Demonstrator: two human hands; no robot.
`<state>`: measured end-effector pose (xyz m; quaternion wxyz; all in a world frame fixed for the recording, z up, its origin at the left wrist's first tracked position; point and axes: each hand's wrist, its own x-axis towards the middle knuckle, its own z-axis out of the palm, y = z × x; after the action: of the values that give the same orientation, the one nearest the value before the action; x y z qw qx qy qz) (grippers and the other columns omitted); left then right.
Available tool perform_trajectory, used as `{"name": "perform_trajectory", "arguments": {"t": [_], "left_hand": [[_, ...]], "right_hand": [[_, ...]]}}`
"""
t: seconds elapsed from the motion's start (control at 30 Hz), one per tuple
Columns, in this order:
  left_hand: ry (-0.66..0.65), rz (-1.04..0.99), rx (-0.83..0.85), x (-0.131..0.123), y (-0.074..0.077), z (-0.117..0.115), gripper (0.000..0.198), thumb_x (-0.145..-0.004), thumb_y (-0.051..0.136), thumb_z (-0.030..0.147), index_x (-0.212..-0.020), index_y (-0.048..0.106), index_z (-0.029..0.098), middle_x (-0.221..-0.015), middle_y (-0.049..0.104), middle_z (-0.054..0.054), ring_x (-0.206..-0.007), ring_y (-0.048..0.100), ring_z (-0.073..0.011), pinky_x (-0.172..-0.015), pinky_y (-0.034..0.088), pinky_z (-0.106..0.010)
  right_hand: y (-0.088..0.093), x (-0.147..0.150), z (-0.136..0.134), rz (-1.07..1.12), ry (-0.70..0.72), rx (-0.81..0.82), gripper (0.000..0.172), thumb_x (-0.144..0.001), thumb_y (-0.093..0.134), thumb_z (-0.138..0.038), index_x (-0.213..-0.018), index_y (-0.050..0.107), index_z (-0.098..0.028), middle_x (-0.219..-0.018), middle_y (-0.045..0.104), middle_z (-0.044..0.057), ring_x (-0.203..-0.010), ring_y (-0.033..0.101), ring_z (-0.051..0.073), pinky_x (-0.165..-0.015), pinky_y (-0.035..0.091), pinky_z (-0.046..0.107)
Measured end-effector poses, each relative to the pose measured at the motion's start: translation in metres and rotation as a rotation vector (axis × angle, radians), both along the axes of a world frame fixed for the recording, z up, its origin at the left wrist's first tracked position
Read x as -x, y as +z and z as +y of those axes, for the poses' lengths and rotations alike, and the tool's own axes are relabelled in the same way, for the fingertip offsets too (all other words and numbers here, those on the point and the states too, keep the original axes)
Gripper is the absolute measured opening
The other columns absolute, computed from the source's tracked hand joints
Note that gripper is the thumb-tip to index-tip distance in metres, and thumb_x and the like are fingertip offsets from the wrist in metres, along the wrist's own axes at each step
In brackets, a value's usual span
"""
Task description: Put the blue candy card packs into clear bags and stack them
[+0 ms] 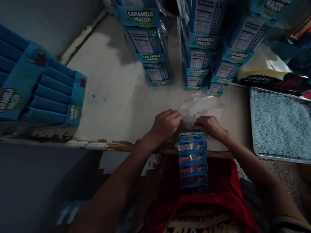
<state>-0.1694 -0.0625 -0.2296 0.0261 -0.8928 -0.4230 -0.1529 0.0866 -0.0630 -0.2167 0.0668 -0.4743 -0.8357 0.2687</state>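
Observation:
Both my hands grip a clear plastic bag (pixel 190 119) just above the table's front edge. My left hand (pixel 168 122) has its fingers curled closed at the bag's left side. On the other side my right hand (pixel 209 125) is closed too, its fingers bent over the plastic. Directly below, a row of blue candy boxes (pixel 193 160) marked "Caramelo Macizo" runs from the table edge down against my red apron (pixel 221 174). The fingertips of both hands are partly hidden.
Tall stacks of wrapped candy boxes (pixel 152 58) stand at the back of the table (pixel 109 97). Blue display cartons (pixel 54 87) lie at the left. A metal tray (pixel 254 129) at the right holds light-blue pellets (pixel 279 123), with a black box (pixel 269 81) behind it.

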Motion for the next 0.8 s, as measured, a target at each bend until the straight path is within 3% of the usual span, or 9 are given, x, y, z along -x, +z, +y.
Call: {"name": "perform_trajectory", "arguments": {"t": [0.2, 0.33, 0.43, 0.57, 0.67, 0.8], "left_hand": [[0.077, 0.004, -0.217, -0.005, -0.014, -0.026, 0.027, -0.100, 0.056, 0.013, -0.077, 0.068, 0.020, -0.079, 0.067, -0.008, -0.081, 0.058, -0.0251, -0.070, 0.040, -0.038], [0.076, 0.042, -0.142, -0.007, -0.007, -0.025, 0.022, -0.099, 0.057, 0.010, -0.089, 0.074, 0.020, -0.094, 0.074, -0.009, -0.085, 0.062, -0.0258, -0.072, 0.042, -0.039], [0.012, 0.072, -0.078, -0.009, 0.004, -0.019, 0.024, -0.098, 0.057, 0.010, -0.083, 0.073, 0.020, -0.082, 0.071, -0.008, -0.083, 0.063, -0.0265, -0.070, 0.042, -0.039], [0.064, 0.038, -0.090, -0.014, 0.007, -0.028, 0.022, -0.098, 0.057, 0.009, -0.082, 0.069, 0.019, -0.085, 0.070, -0.008, -0.084, 0.064, -0.0250, -0.065, 0.039, -0.036], [0.089, -0.012, -0.059, -0.018, -0.001, -0.038, 0.018, -0.096, 0.060, 0.010, -0.087, 0.071, 0.020, -0.087, 0.070, -0.006, -0.080, 0.065, -0.0220, -0.059, 0.033, -0.034], [0.143, -0.059, -0.010, -0.017, -0.003, -0.036, 0.019, -0.098, 0.059, 0.014, -0.093, 0.076, 0.021, -0.088, 0.072, -0.005, -0.080, 0.067, -0.0197, -0.058, 0.031, -0.032]], "right_hand": [[0.008, -0.014, -0.037, -0.180, -0.010, -0.167, 0.027, -0.110, 0.058, -0.035, -0.111, 0.081, -0.023, -0.108, 0.076, 0.010, -0.100, 0.064, 0.022, -0.087, 0.039, 0.033], [0.022, -0.004, -0.034, -0.165, -0.049, -0.037, 0.026, -0.106, 0.057, -0.024, -0.106, 0.083, -0.024, -0.102, 0.077, 0.008, -0.093, 0.066, 0.020, -0.083, 0.040, 0.032], [0.030, 0.001, -0.027, -0.087, -0.179, 0.049, 0.017, -0.092, 0.067, -0.016, -0.094, 0.083, -0.023, -0.095, 0.077, 0.005, -0.085, 0.067, 0.018, -0.075, 0.040, 0.029], [0.031, 0.004, -0.033, -0.140, -0.369, 0.074, 0.012, -0.078, 0.068, -0.010, -0.074, 0.072, -0.020, -0.077, 0.072, 0.002, -0.071, 0.058, 0.016, -0.063, 0.031, 0.028], [0.023, 0.004, -0.044, -0.096, -0.429, 0.157, 0.012, -0.080, 0.068, -0.013, -0.072, 0.065, -0.021, -0.070, 0.067, -0.001, -0.064, 0.051, 0.013, -0.060, 0.027, 0.027], [0.017, 0.000, -0.049, 0.046, -0.456, 0.174, 0.011, -0.088, 0.068, -0.020, -0.077, 0.069, -0.021, -0.074, 0.069, -0.002, -0.068, 0.057, 0.013, -0.064, 0.032, 0.026]]}}
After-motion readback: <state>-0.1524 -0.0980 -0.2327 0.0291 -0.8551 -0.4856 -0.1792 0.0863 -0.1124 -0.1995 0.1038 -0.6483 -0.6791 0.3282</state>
